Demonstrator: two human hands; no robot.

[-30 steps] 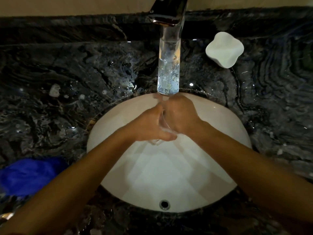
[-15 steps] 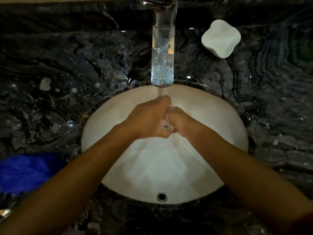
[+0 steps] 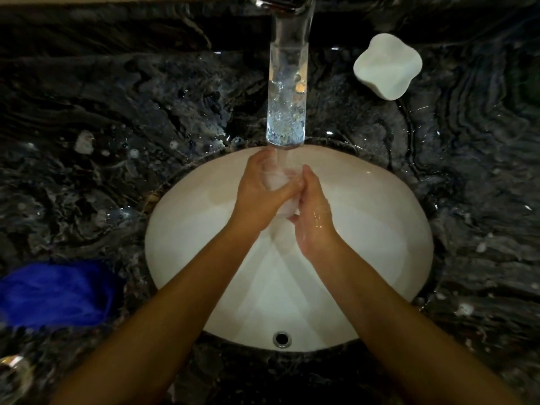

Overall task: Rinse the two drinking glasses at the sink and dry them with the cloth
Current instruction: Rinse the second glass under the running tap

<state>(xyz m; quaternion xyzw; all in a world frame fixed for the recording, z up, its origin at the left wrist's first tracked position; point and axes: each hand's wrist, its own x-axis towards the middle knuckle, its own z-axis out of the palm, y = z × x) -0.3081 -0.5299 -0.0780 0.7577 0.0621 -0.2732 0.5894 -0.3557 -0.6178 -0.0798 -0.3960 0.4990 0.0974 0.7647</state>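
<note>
A clear drinking glass [image 3: 280,182] is held over the white sink [image 3: 380,229], right under the water running from the tall glass faucet [image 3: 287,95]. My left hand [image 3: 257,197] grips it from the left, fingers curled round its upper part. Pressing against its right side and lower end is my right hand [image 3: 314,217], wet and curled round it. Much of the glass is hidden between the two hands. A second glass [image 3: 11,375] shows partly at the bottom left corner. The blue cloth [image 3: 55,293] lies on the counter to the left.
A white soap dish [image 3: 387,68] sits on the dark marble counter [image 3: 117,141] at the back right. Water drops cover the counter around the faucet. The sink's overflow hole [image 3: 282,339] lies near its front rim.
Both hands have shifted round the glass: my left hand moved up toward the stream and my right hand slid lower along the glass's right side. The view came closer.
</note>
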